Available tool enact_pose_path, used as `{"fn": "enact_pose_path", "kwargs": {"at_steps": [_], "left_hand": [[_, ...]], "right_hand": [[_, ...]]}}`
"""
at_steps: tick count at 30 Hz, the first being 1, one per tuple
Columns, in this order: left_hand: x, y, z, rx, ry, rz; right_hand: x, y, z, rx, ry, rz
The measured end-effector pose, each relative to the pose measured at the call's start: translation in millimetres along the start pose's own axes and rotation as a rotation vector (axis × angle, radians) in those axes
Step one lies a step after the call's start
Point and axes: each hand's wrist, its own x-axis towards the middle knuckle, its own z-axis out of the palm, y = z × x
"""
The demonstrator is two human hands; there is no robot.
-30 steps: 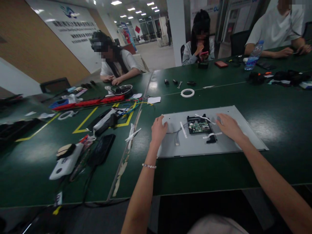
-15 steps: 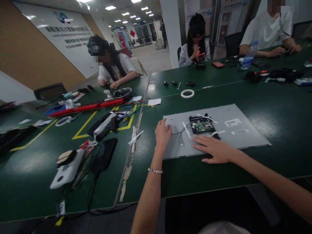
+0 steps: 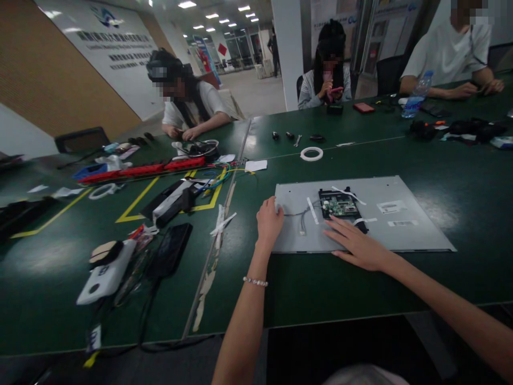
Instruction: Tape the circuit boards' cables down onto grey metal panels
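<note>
A flat grey metal panel (image 3: 404, 230), like the back of a display screen, lies on the green table. A green circuit board (image 3: 340, 207) in a black frame sits on it, with white tape strips (image 3: 312, 210) and a thin cable with a white connector (image 3: 303, 230) beside it. My left hand (image 3: 270, 222) has its fingers curled at the panel's left edge, gripping it; the fingertips are partly hidden. Lying over the panel's near edge, just below the board, my right hand (image 3: 358, 246) has its fingers stretched out and holds nothing.
Beyond the panel are a white tape roll (image 3: 311, 154) and a small wrench (image 3: 297, 140). Left of the table seam lie a black phone-like device (image 3: 170, 250), a white device (image 3: 106, 272) and a red power strip (image 3: 160, 170). Several people sit across the table.
The panel has turned slightly clockwise, its right end now nearer me and its near edge almost level in view. Both hands stay at it. The camera view has shifted a little.
</note>
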Motion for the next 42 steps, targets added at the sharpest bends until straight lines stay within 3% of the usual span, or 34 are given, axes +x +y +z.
{"fn": "enact_pose_path", "kwargs": {"at_steps": [6,16,25,39,42], "left_hand": [[-1,4,-3.1,0.011,0.04,-0.026],[-8,13,5.0,0.034,-0.091,0.032],[-9,11,7.2,0.023,-0.109,0.05],[-11,11,8.7,0.025,-0.109,0.071],[-12,12,7.8,0.031,-0.116,0.067]], "right_hand": [[1,15,5,-0.015,0.064,0.096],[1,64,11,-0.145,0.21,0.401],[-20,112,17,-0.344,0.26,0.631],[-56,193,9,-0.445,0.341,1.007],[-65,212,7,-0.474,0.303,1.057]]}}
